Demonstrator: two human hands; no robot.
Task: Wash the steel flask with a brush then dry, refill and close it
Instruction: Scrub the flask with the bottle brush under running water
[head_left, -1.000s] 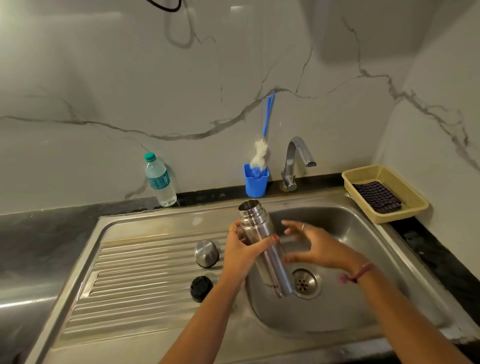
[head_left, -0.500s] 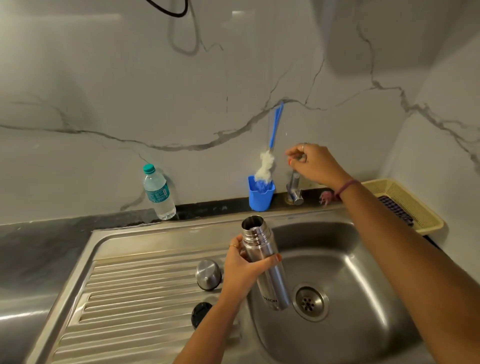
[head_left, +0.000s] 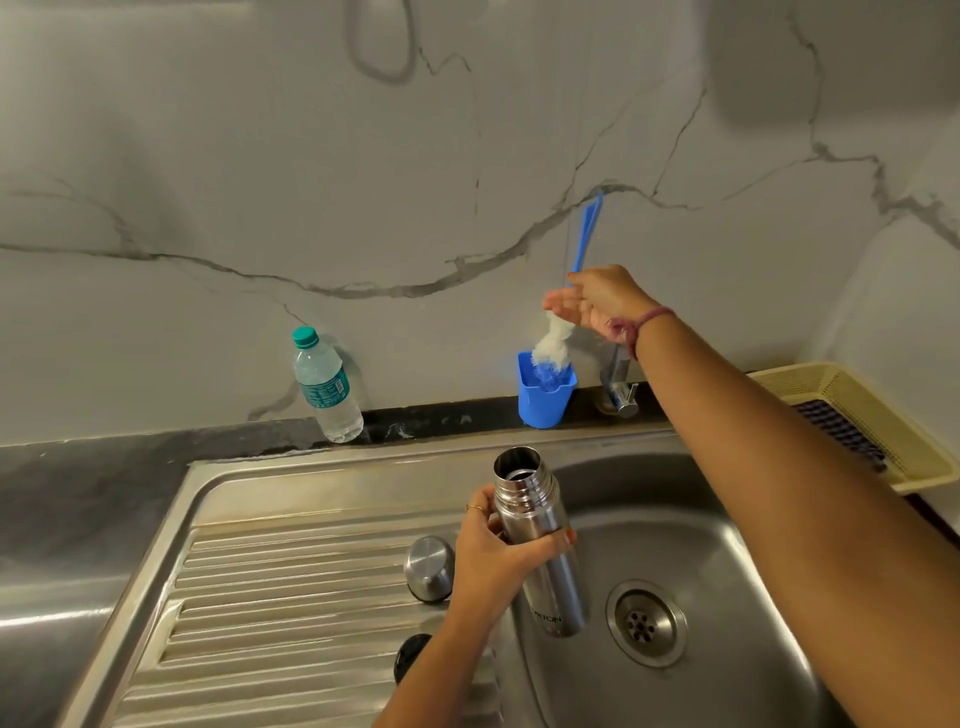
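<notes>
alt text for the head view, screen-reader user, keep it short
Over a steel sink, the left hand grips an open steel flask while the right hand reaches a blue bottle brush standing in a blue cup. Two caps lie on the drainboard; a water bottle stands at the wall.

yellow basket: right counter, holding dark cloth, perhaps checked

Your arms are bare to the frame's edge, no sleeves in view. Your left hand has a thin gold-toned ring on one finger and orange-red polish on the thumbnail. Your right hand has a knotted pinkish-maroon thread band at the wrist, loose ends trailing; possibly a ring there, too blurred to confirm.
</notes>
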